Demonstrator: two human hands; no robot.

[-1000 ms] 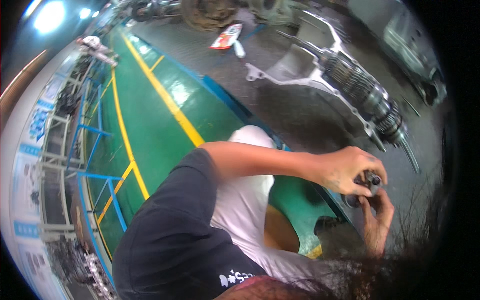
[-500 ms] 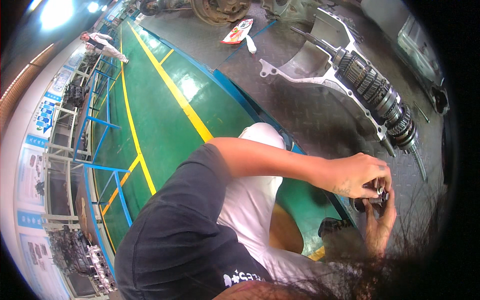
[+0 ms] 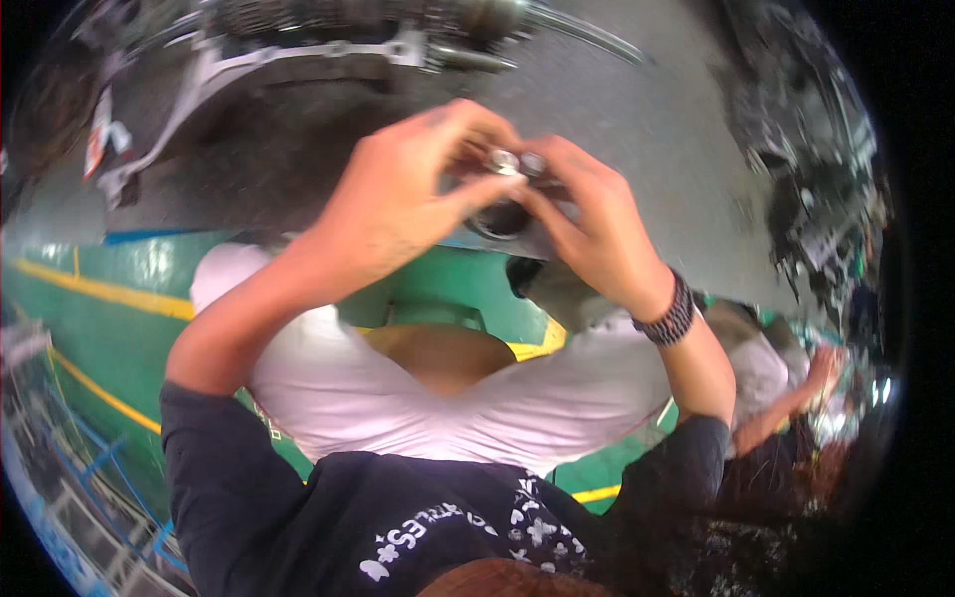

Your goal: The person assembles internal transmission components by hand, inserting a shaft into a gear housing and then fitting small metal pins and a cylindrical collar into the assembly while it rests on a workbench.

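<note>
My left hand (image 3: pixel 403 194) is closed, thumb and fingertips pinching a small metal part with a shiny round end (image 3: pixel 504 162). Against it my right hand (image 3: pixel 607 224), with a dark beaded bracelet on the wrist, grips a second, darker round-ended piece (image 3: pixel 533 164). Whether the two pieces are one part cannot be made out, as fingers cover most of them and the picture is blurred. Just below the fingertips is a dark round object (image 3: pixel 499 219) at the bench edge. Beyond my hands lies a silver gearbox housing (image 3: pixel 298 52) with a geared shaft assembly (image 3: pixel 477 15) in it.
A metal rod-like shaft end (image 3: pixel 587 33) reaches right from the gears. Metal machine parts (image 3: pixel 821 189) crowd the right side. A red and white packet (image 3: pixel 99 134) lies at the far left. Another person's arm (image 3: pixel 786 408) shows at right, beside the green floor and a round stool (image 3: pixel 438 356).
My view has swung to the right and down, bringing the hands from the lower right to the middle. They stay together at the small metal pieces.
</note>
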